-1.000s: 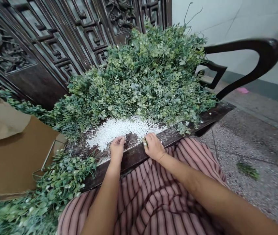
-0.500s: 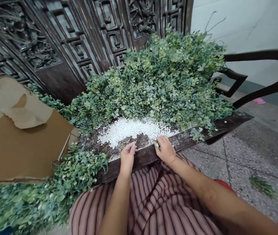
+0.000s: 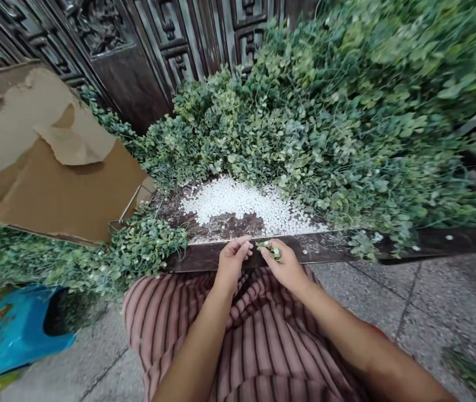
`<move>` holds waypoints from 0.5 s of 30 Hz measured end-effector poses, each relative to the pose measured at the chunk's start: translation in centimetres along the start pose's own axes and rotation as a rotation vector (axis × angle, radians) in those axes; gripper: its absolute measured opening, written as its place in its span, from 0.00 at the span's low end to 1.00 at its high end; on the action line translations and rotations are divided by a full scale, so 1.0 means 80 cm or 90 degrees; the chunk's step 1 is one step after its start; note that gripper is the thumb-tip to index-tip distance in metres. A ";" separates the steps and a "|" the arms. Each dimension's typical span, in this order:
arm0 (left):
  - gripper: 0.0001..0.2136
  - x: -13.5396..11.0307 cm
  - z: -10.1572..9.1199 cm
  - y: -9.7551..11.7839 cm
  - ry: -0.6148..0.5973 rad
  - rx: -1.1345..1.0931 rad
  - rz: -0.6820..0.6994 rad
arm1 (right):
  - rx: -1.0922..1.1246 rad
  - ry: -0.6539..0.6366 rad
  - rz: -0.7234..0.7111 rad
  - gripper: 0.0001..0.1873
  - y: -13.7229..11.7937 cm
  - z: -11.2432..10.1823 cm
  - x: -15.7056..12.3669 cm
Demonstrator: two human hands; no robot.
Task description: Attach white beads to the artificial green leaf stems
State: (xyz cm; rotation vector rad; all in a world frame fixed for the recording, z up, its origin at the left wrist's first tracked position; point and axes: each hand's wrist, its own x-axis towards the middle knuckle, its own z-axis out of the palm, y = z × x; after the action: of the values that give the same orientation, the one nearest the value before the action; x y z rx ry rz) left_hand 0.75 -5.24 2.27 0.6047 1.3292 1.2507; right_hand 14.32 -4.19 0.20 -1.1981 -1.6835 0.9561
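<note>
My right hand [image 3: 284,264] pinches a small green leafy sprig [image 3: 272,248] at the front edge of a dark wooden seat [image 3: 333,250]. My left hand [image 3: 231,260] is beside it, fingers curled and pinched together close to the sprig's tip; what it holds is too small to see. Just beyond both hands lies a heap of small white beads [image 3: 246,204] on the seat. A big pile of green artificial foliage [image 3: 304,123] covers the seat behind the beads.
More foliage [image 3: 74,259] spills to the left, below a torn brown cardboard box [image 3: 45,178]. A blue plastic object [image 3: 15,329] lies on the floor at lower left. Carved dark wood panels [image 3: 154,44] stand behind. My striped skirt [image 3: 271,340] covers my lap.
Both hands have drawn back from the bead heap to the seat's front edge and come together. The camera has tilted down and left, bringing the blue object into view.
</note>
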 end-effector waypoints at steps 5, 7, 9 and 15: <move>0.11 0.007 0.025 -0.002 -0.019 -0.064 -0.058 | 0.114 -0.059 0.086 0.11 0.006 -0.027 0.014; 0.12 0.011 0.034 -0.003 -0.035 -0.069 -0.079 | 0.151 -0.084 0.114 0.11 0.009 -0.034 0.021; 0.13 0.014 0.041 -0.002 -0.047 -0.071 -0.093 | 0.200 -0.107 0.155 0.11 0.009 -0.038 0.029; 0.13 0.023 0.047 -0.002 -0.019 -0.053 -0.113 | 0.316 -0.131 0.285 0.12 0.003 -0.043 0.045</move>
State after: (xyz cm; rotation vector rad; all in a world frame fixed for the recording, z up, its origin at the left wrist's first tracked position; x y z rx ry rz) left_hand 3.84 -2.45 2.30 0.4352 1.2717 1.1413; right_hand 16.89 -0.27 1.91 -1.1763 -1.2266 1.7073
